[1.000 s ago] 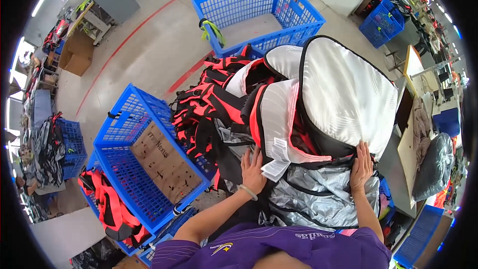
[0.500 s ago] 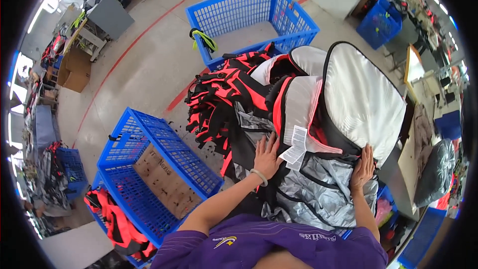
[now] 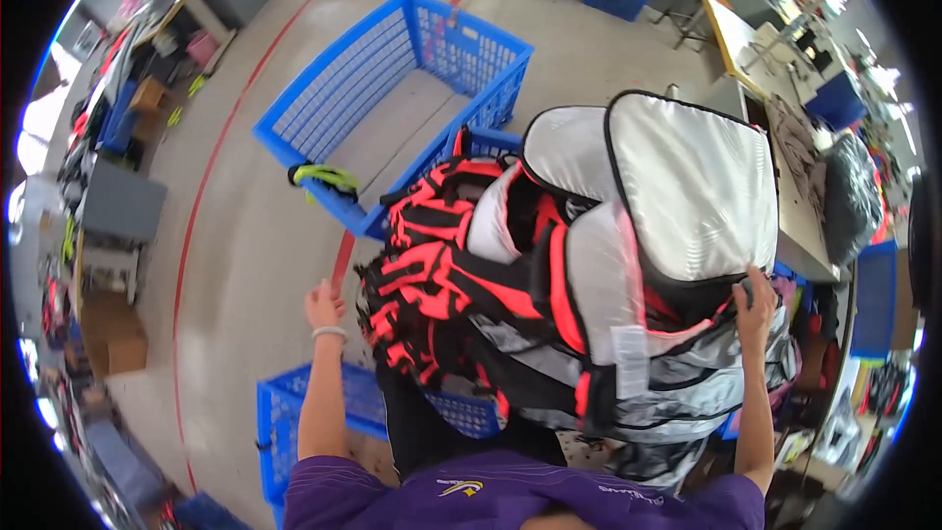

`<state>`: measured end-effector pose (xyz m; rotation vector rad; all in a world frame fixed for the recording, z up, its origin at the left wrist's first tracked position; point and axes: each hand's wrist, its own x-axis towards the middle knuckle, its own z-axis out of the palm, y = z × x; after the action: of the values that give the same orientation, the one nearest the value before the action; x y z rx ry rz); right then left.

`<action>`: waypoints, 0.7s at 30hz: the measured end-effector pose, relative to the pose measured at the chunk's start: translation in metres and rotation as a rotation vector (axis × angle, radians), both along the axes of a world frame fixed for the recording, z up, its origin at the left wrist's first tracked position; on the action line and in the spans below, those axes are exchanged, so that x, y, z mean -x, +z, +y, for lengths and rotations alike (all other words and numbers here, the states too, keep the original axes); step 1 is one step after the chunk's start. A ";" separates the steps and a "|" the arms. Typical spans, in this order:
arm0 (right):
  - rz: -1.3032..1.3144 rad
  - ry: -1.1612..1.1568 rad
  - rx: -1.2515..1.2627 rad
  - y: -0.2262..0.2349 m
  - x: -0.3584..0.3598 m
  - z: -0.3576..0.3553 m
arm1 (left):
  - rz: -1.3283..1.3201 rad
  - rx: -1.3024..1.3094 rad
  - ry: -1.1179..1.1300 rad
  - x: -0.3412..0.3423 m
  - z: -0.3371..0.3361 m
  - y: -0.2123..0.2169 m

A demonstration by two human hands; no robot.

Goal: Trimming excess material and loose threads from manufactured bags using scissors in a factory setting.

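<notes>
- Left grip now off the silver-lined bag, out over floor at left; empty, loosely apart.
- Right grip at bag's right near edge; can't tell if clamped.
- Bag lies open at right, beside black-and-red pile; only right grip at it now.

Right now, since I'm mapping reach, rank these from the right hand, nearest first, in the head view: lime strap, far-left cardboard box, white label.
From the right hand:
1. White label, to its left, slightly lower in view.
2. Lime strap, farther left, on the blue basket.
3. Cardboard box, far left.
</notes>
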<state>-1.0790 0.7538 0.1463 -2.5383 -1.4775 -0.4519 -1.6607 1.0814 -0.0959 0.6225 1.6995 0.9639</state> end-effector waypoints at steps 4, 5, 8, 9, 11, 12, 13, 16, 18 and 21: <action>0.010 -0.177 -0.003 -0.017 0.124 0.053 | 0.184 0.114 0.059 0.144 0.156 -0.103; -0.039 -0.245 0.041 -0.022 0.135 0.041 | 0.144 0.157 -0.016 0.115 0.171 -0.127; -0.080 -0.537 0.202 -0.051 0.149 0.041 | 0.084 0.331 -0.084 0.065 0.210 -0.165; 0.002 -0.512 0.185 -0.076 0.159 0.081 | 0.160 0.220 -0.086 0.120 0.245 -0.180; -0.094 -0.477 0.229 -0.106 0.148 0.075 | 0.180 0.161 -0.177 0.120 0.279 -0.200; -0.150 -0.540 0.267 -0.093 0.151 0.054 | 0.051 0.239 -0.210 0.068 0.270 -0.193; -0.202 -0.670 0.357 -0.066 0.145 0.009 | -0.095 0.325 -0.262 0.011 0.251 -0.170; -0.114 -0.555 0.200 -0.118 0.157 0.060 | 0.098 0.226 -0.162 0.077 0.332 -0.196; -0.132 -0.572 0.155 -0.131 0.156 0.059 | -0.039 0.059 -0.206 0.062 0.353 -0.214; -0.305 -0.599 0.182 -0.143 0.145 0.047 | -0.279 -0.064 -0.128 0.049 0.368 -0.244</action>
<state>-1.2241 0.8008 0.0034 -3.1571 -0.8209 -0.8493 -1.7102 1.4491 -0.3394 0.6005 1.3710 0.9681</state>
